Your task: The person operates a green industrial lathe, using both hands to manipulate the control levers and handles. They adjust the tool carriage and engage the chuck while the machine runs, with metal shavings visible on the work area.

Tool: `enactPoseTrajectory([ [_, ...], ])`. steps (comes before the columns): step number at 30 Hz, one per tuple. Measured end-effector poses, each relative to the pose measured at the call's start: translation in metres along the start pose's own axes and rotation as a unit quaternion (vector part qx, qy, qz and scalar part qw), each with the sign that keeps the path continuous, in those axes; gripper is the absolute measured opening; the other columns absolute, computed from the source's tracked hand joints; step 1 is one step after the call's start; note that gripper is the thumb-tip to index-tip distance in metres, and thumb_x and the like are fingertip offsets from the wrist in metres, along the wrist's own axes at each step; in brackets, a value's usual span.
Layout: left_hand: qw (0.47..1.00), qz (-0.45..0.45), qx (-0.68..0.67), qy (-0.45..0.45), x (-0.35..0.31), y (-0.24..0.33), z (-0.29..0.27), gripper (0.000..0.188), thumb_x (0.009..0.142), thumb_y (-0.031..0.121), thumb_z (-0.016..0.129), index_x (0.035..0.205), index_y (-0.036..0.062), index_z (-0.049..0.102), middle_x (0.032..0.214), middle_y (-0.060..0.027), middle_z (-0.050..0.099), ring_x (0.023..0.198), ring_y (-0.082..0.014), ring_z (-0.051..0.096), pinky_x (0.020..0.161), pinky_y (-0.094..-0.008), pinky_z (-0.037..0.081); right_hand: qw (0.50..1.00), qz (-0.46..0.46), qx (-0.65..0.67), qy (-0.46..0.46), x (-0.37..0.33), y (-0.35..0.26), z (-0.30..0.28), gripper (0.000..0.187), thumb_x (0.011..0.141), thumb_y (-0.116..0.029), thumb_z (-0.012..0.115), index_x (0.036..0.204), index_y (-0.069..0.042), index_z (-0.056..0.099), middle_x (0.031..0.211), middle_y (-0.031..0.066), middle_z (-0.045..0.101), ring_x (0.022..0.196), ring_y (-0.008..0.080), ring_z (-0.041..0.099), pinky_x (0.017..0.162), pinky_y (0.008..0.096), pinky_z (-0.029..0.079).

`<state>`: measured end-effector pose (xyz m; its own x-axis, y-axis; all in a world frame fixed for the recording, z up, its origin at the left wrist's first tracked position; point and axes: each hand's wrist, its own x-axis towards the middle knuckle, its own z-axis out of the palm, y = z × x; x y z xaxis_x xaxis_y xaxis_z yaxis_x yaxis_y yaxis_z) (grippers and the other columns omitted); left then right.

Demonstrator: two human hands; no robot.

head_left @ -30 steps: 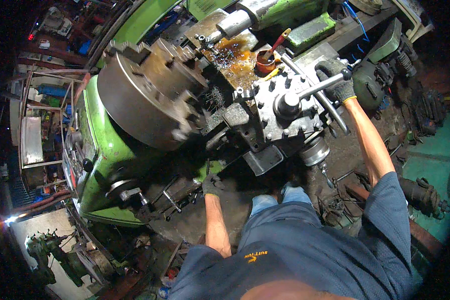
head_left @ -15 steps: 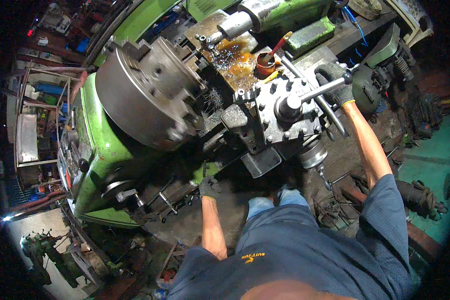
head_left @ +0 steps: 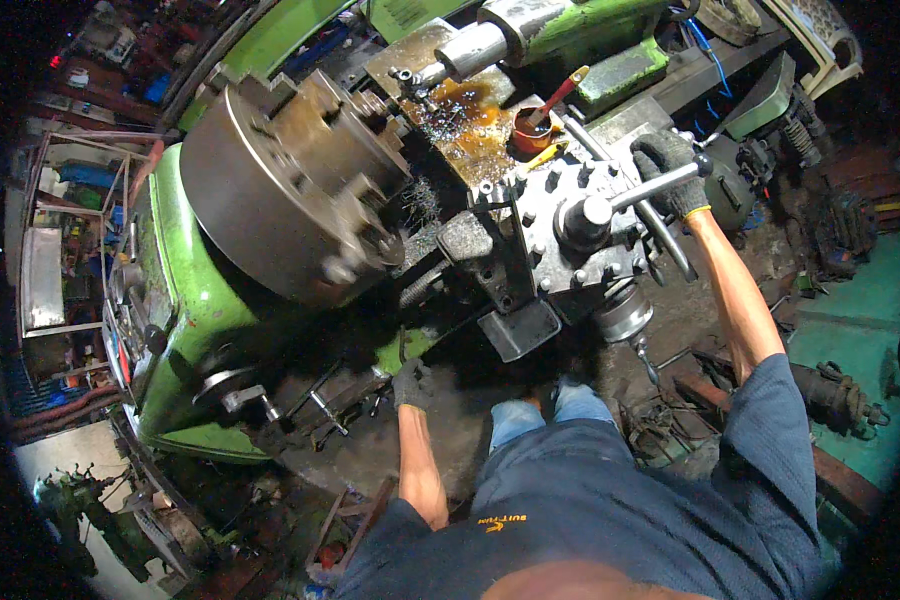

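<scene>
My left hand (head_left: 411, 384), in a dark grey glove, is closed at a thin dark lever (head_left: 403, 345) low on the front of a green lathe. My right hand (head_left: 667, 170), gloved alike, has its fingers curled just under the tool post's long handle (head_left: 638, 190), whose dark knob lies past the hand. A long metal bar (head_left: 665, 235) runs close by; what the fingers grip is hidden. The square tool post (head_left: 545, 235) carries several bolts. To its left is the large chuck (head_left: 255, 200), blurred, with a stepped workpiece (head_left: 325, 130) in it.
A red-handled brush (head_left: 560, 95) stands in a reddish-brown pot (head_left: 532, 130) behind the tool post. Oil and metal chips (head_left: 460, 110) lie on the plate beside it. The green tailstock (head_left: 580, 35) is at the back, a handwheel (head_left: 627, 312) in front.
The chuck and workpiece look turned to another position. The view has shifted slightly. Both hands stay at about the same places on the lathe.
</scene>
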<state>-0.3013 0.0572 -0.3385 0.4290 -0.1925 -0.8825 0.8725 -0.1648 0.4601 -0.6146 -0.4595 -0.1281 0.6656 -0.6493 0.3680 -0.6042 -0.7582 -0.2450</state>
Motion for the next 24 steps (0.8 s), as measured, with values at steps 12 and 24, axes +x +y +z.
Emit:
enactPoseTrajectory([
  [12,0.951,0.102,0.278,-0.083,0.119,-0.171,-0.081,0.025,0.088,0.017,0.067,0.068,0.0169,0.050,0.066,-0.0006,0.051,0.053,-0.0162,0.049,0.045,-0.0363,0.040,0.999,0.029,0.043,0.015,0.000,-0.018,-0.006,0.018,0.085,-0.018,0.067,0.096,-0.004,0.071,0.096,0.0169,0.070,0.091,0.0357,0.065,0.083,0.0444,0.051],
  [24,0.971,-0.023,0.202,0.124,0.093,-0.166,-0.034,0.039,0.090,0.027,0.064,0.124,0.0108,0.051,0.095,-0.0172,0.057,0.067,-0.0341,0.060,0.056,-0.0488,0.055,0.997,0.046,0.065,0.003,0.002,-0.013,-0.003,0.016,0.083,-0.016,0.069,0.096,-0.005,0.071,0.098,0.0155,0.071,0.093,0.0340,0.067,0.086,0.0429,0.052],
])
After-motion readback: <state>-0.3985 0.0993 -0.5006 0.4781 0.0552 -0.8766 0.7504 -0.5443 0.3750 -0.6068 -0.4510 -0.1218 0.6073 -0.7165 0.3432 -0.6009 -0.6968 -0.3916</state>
